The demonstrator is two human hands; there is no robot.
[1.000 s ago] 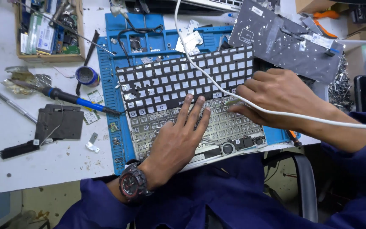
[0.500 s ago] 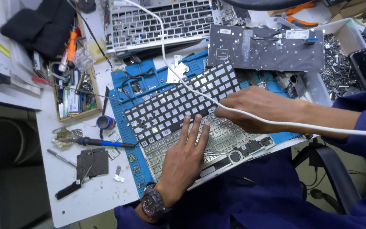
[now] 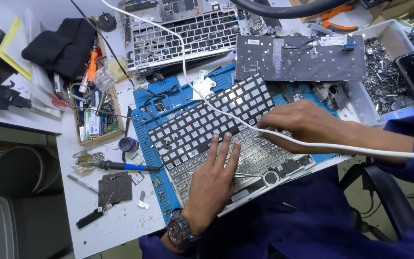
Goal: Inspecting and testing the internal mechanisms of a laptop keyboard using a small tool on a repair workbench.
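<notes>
Head view: your work sits crowded. The laptop keyboard panel (image 3: pixel 207 124) lies tilted on the blue repair mat (image 3: pixel 142 139), its lower end overhanging the table's near edge; a white cable (image 3: pixel 216 112) crosses it. Your left hand (image 3: pixel 214 184) lies flat, fingers spread, pressing the panel. Your right hand (image 3: pixel 303 122) curls loosely on its right end, gripping nothing visible.

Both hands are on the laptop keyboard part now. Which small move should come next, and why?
Probably lift the black keyboard sheet a little further at its right edge. The left hand lies flat, pinning the metal frame, while the right hand grips that edge, and a white cable crosses the sheet.
</notes>
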